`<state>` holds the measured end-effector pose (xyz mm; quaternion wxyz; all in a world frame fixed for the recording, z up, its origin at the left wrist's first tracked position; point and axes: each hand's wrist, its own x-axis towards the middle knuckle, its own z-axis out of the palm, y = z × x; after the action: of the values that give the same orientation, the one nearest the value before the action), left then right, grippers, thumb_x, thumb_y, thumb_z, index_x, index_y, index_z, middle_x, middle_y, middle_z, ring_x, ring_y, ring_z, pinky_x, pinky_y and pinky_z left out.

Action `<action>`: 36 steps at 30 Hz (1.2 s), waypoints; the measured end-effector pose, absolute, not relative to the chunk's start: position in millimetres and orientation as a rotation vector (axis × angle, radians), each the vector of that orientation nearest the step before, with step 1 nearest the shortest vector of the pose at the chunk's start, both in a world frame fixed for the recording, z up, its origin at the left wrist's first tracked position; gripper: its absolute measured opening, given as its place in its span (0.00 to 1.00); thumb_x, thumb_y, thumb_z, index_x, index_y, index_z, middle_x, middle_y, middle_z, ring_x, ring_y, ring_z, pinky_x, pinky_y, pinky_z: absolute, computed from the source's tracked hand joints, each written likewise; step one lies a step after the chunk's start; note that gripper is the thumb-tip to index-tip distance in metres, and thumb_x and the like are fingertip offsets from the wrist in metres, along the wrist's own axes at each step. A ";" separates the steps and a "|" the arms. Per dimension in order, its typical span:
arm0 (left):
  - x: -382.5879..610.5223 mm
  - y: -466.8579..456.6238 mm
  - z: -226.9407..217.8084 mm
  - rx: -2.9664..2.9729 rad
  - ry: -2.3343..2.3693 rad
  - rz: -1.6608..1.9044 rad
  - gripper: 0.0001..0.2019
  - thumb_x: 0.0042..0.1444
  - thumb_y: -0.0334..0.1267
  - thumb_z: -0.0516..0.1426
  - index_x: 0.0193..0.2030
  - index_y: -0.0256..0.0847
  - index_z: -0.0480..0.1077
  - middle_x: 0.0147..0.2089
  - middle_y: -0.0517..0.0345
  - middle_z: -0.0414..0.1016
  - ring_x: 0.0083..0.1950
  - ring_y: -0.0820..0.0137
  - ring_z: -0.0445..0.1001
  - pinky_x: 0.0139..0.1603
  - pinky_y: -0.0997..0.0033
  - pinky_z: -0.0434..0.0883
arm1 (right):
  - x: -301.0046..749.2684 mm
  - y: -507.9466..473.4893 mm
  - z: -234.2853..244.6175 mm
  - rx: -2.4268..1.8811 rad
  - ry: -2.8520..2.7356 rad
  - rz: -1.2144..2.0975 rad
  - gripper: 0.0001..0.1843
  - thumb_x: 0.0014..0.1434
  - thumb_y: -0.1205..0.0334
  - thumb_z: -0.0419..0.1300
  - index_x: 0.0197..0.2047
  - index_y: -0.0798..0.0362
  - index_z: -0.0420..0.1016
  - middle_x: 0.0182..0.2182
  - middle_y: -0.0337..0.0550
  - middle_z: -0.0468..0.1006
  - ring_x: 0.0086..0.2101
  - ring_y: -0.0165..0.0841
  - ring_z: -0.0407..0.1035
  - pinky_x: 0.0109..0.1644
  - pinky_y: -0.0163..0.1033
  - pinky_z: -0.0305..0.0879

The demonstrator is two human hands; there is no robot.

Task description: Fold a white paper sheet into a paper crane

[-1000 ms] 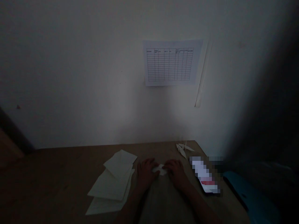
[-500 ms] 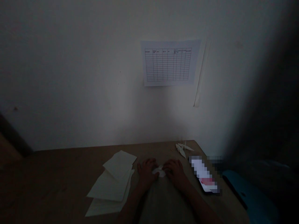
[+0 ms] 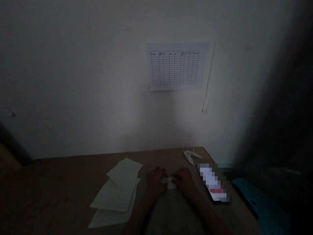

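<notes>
A small folded piece of white paper (image 3: 170, 183) lies on the table between my two hands. My left hand (image 3: 156, 179) has its fingers curled at the paper's left side, its thumb on the near edge. From the right, my right hand (image 3: 183, 179) pinches the other side with bent fingers. Both hands rest low over the tabletop, and they partly cover the paper. The light is dim, so the exact folds are hard to make out.
Loose sheets of paper (image 3: 117, 195) overlap to the left. Folded paper cranes (image 3: 189, 157) sit at the back right. A lit phone (image 3: 212, 182) lies near the right edge of the table (image 3: 61, 189). Beyond is a blue chair (image 3: 264, 205). A printed table sheet (image 3: 174, 67) hangs on the wall.
My left hand has shifted slightly right, and my right thumb has come in over the paper. Less of the paper's far part shows between the hands.
</notes>
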<state>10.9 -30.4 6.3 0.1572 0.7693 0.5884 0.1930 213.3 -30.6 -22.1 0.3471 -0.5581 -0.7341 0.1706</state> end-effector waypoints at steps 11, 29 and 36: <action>9.4 -24.4 6.4 2.287 1.719 0.676 0.23 0.59 0.35 0.62 0.61 0.52 0.75 0.68 0.56 0.73 0.72 0.55 0.64 0.75 0.44 0.54 | 215.4 -32.2 -11.2 -1.470 -1.913 0.110 0.08 0.65 0.65 0.61 0.41 0.46 0.82 0.43 0.43 0.83 0.54 0.45 0.69 0.69 0.59 0.48; 12.0 -36.2 17.0 2.274 1.648 0.509 0.13 0.63 0.37 0.63 0.50 0.61 0.82 0.60 0.62 0.81 0.72 0.50 0.63 0.75 0.26 0.40 | 219.1 -38.9 -5.9 -1.391 -2.133 0.091 0.12 0.61 0.67 0.64 0.38 0.39 0.86 0.41 0.39 0.84 0.56 0.45 0.68 0.73 0.68 0.30; 12.2 -35.5 16.6 2.281 1.639 0.517 0.10 0.63 0.39 0.63 0.48 0.58 0.83 0.60 0.60 0.82 0.71 0.50 0.64 0.75 0.26 0.38 | 223.6 -38.6 -7.0 -1.366 -2.144 0.159 0.10 0.62 0.64 0.65 0.40 0.37 0.86 0.42 0.38 0.85 0.56 0.44 0.69 0.73 0.68 0.31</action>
<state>12.2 -35.5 16.6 0.1424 0.7905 0.5681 0.1791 223.6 -38.6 -7.0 0.2930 -0.5128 -0.8048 0.0595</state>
